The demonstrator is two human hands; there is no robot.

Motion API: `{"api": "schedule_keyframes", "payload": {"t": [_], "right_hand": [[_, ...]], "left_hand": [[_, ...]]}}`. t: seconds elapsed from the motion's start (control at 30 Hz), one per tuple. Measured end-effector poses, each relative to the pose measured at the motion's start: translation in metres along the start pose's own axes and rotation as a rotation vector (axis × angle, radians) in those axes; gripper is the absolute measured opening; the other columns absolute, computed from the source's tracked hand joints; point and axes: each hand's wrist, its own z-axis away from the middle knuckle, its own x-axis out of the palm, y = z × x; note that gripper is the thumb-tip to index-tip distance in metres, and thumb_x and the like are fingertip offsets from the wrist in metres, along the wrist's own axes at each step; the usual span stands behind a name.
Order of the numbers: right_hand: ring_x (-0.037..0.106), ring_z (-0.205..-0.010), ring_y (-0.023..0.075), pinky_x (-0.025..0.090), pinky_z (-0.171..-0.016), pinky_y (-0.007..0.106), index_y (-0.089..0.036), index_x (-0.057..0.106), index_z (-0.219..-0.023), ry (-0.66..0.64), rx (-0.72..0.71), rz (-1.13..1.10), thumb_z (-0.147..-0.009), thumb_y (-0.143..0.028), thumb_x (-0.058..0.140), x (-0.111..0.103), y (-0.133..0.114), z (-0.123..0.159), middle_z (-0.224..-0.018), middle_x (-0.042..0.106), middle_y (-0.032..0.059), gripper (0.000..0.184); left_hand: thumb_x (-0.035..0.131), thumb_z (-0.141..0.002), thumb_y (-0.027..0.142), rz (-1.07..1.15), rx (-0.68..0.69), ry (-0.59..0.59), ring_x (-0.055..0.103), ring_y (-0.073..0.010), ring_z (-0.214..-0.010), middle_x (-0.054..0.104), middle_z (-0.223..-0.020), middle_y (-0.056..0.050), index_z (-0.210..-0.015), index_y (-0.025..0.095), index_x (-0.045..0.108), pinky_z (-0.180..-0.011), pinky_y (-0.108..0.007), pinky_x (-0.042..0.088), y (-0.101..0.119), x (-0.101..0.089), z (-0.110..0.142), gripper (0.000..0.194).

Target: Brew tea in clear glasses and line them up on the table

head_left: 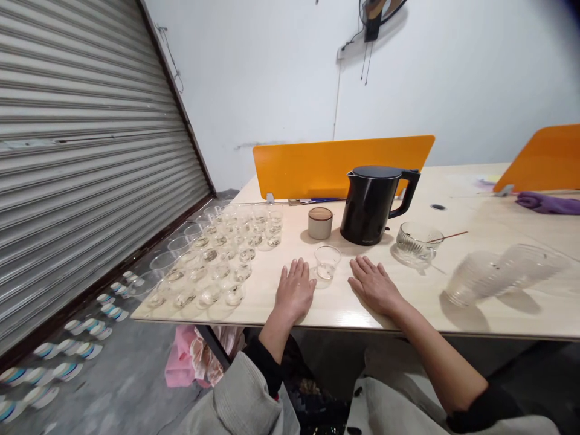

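My left hand (295, 289) lies flat on the wooden table (489, 314), fingers stretched out, holding nothing. My right hand (372, 283) rests flat the same way a little to the right. Between the two hands stands a small clear plastic cup (327, 261), touched by neither. Behind it sits a black electric kettle (374, 204) with its handle to the right. A small beige jar with a wooden lid (319, 222) stands left of the kettle.
Several rows of clear cups (217, 260) cover the table's left end. A ribbed glass bowl with a thin stick (417, 241) stands right of the kettle; a stack of clear cups (493, 275) lies on its side. Orange dividers (335, 163) stand behind. Purple cloth (548, 203) far right.
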Motion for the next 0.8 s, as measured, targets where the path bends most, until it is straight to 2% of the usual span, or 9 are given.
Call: {"api": "schedule_keyframes", "payload": {"t": [0.33,0.6,0.8], "right_hand": [[0.019,-0.159,0.03,0.018,-0.127,0.056,-0.013,0.036,-0.161,0.005,0.011,-0.014,-0.104,-0.041,0.027,0.001,0.0012,0.0009,-0.17,0.027,0.0145,0.064],[0.019,-0.159,0.0302,0.018,-0.127,0.055,-0.013,0.036,-0.161,-0.008,0.015,-0.026,-0.104,-0.041,0.028,0.0,0.0001,-0.0002,-0.171,0.027,0.0147,0.065],[0.018,-0.159,0.0305,0.017,-0.127,0.057,-0.01,0.035,-0.162,-0.017,0.007,-0.009,-0.104,-0.041,0.026,-0.0002,-0.0003,0.0004,-0.171,0.025,0.0151,0.065]], "left_hand": [[0.024,-0.108,0.042,0.004,-0.008,-0.021,0.018,-0.0262,-0.16,0.023,-0.171,-0.01,-0.162,0.011,0.031,-0.131,-0.052,0.017,0.0001,-0.0012,-0.0009,0.063],[0.023,-0.108,0.043,-0.01,-0.004,-0.007,0.019,-0.0257,-0.16,0.025,-0.171,-0.009,-0.162,0.015,0.032,-0.13,-0.052,0.017,-0.0006,-0.0003,-0.0006,0.062],[0.024,-0.108,0.042,0.005,-0.006,-0.001,0.019,-0.0268,-0.16,0.025,-0.171,-0.01,-0.161,0.011,0.033,-0.13,-0.052,0.017,-0.0003,0.0001,0.0,0.062]]}}
